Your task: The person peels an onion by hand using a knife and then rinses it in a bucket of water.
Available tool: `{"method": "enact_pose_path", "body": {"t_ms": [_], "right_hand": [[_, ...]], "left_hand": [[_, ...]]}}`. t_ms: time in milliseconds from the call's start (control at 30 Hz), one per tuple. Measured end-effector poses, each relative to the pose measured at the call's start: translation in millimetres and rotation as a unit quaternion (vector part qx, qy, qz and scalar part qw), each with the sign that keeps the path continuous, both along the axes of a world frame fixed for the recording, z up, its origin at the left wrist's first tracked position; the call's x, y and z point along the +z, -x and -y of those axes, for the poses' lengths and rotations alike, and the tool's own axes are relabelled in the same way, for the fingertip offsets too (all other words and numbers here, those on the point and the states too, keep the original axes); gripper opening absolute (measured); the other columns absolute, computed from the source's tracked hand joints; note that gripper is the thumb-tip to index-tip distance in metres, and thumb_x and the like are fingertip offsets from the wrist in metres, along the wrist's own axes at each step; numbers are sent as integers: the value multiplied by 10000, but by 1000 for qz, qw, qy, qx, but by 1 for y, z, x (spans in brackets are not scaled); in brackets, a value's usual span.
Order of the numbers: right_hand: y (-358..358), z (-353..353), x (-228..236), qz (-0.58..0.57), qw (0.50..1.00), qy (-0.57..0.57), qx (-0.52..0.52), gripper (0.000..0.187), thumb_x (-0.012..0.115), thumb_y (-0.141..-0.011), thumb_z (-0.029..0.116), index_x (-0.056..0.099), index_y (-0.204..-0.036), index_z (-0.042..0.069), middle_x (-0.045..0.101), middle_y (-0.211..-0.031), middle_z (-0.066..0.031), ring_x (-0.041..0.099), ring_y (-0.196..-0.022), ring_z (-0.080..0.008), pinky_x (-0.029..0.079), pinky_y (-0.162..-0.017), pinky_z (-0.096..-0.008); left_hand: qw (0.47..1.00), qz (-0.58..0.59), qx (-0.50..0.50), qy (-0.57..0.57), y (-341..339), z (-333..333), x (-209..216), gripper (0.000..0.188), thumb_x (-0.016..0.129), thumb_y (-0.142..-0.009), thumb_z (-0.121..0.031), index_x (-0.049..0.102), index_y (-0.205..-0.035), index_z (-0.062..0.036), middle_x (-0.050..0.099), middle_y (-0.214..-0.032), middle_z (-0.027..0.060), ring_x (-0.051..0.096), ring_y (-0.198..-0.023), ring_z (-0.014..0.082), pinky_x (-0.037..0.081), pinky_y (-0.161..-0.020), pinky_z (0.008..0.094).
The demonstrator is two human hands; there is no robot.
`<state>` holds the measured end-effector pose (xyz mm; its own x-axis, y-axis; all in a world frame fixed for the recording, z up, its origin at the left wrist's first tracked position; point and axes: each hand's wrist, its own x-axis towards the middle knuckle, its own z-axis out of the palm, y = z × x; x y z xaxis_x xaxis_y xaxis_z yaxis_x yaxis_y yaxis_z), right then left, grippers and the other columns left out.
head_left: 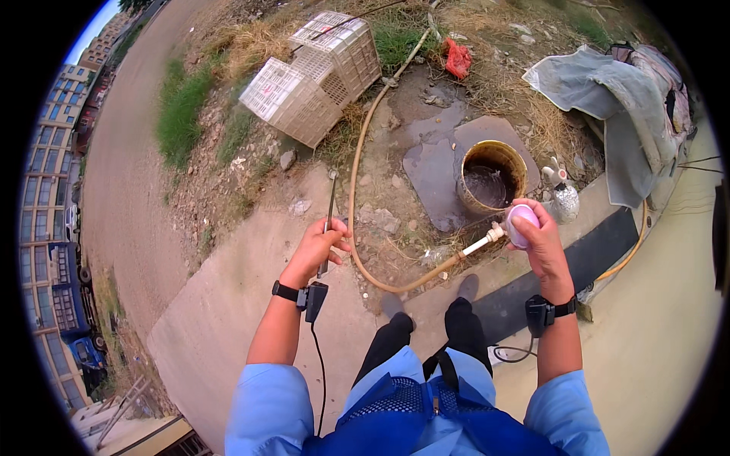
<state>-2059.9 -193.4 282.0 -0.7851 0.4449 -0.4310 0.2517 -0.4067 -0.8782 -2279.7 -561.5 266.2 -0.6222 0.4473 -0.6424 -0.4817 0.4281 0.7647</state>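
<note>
Outdoors, bare concrete borders muddy ground. At ten o'clock the left hand grips a thin metal rod; at two o'clock the right hand cups a pink rounded object beside the hose nozzle, seemingly mid-rinse. Bringing it under the stream looks next.

You have two hands in view: your left hand holds one thin metal rod, and your right hand holds one small pinkish rounded object. Each wrist carries one black strapped device, two in all. On the ground ahead you can count two white plastic crates, one tan hose, one round rusty-rimmed well opening, one red scrap, and one grey tarp.
</note>
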Motion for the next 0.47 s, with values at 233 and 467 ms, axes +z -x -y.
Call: {"method": "enact_pose_path", "body": {"t_ms": [233,467], "right_hand": [[49,53,39,-15,998,-64,23,512,768,-857,260,537,-1274,74,642,-1078,-101,671,-908,-174,588,-608,-273],[55,83,-43,143,986,-29,83,466,750,-869,225,564,-1272,85,659,-1023,-64,673,-837,-161,594,-595,-295]], "left_hand": [[973,-119,191,60,22,113,32,166,540,-944,-163,584,-1057,-49,624,-1112,152,714,-791,238,550,-463,294],[883,33,396,249,-163,287,-96,334,592,-938,-268,569,-1181,-40,595,-1150,117,717,-787,274,560,-451,345]]}}
